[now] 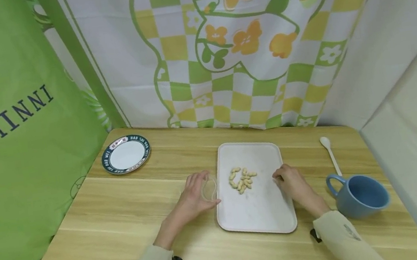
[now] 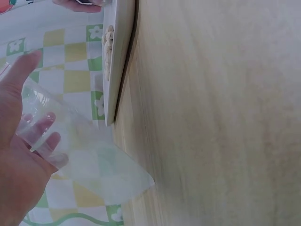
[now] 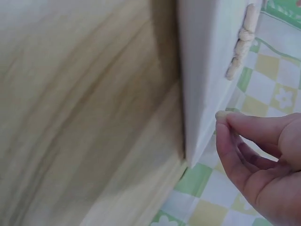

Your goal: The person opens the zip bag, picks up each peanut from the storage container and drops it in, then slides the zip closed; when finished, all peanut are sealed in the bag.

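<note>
My left hand (image 1: 193, 195) is at the left edge of a white tray (image 1: 258, 212), holding a clear plastic bag (image 1: 209, 190) by its spread, rounded mouth. In the left wrist view, the thumb is on one side and fingers show through the film of the bag (image 2: 106, 165), which hangs down beside the tray. Several unshelled peanuts (image 1: 247, 181) lie in a loose cluster on the tray. Over the tray's right side is my right hand (image 1: 293, 184), its thumb and forefinger tips pressed together. Nothing shows between those fingertips (image 3: 223, 115) in the right wrist view.
A blue mug (image 1: 356, 202) stands right of my right forearm, with a white spoon (image 1: 330, 153) behind it. Toward the back left lies a plate (image 1: 127, 154) with a dark green rim. A patterned curtain (image 1: 186, 88) hangs behind the wooden table (image 1: 130, 203).
</note>
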`<state>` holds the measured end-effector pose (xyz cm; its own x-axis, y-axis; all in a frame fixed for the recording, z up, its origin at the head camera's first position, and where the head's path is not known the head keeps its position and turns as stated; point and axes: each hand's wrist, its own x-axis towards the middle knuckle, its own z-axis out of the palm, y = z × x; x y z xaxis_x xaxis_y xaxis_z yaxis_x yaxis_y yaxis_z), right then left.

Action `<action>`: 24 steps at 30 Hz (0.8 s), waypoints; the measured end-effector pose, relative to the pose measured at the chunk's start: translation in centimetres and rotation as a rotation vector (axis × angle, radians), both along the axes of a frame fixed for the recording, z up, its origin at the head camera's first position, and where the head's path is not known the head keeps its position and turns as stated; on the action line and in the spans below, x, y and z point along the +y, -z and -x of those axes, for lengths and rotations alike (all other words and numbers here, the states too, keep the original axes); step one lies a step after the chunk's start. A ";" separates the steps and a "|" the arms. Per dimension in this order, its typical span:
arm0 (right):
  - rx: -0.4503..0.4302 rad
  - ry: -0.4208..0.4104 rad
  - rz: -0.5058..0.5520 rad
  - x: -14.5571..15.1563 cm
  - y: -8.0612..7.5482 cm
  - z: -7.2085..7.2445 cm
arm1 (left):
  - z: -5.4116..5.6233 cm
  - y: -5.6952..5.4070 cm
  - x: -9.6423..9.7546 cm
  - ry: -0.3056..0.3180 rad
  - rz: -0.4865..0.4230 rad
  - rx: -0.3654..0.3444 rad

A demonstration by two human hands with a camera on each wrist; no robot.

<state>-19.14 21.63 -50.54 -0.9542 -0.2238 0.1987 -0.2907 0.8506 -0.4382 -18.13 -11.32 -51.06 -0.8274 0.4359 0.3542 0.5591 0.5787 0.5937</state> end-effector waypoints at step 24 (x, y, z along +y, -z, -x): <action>0.218 -0.232 0.314 -8.1 -6.1 -1.4 | 2.5 -1.0 0.5 0.151 0.001 -0.222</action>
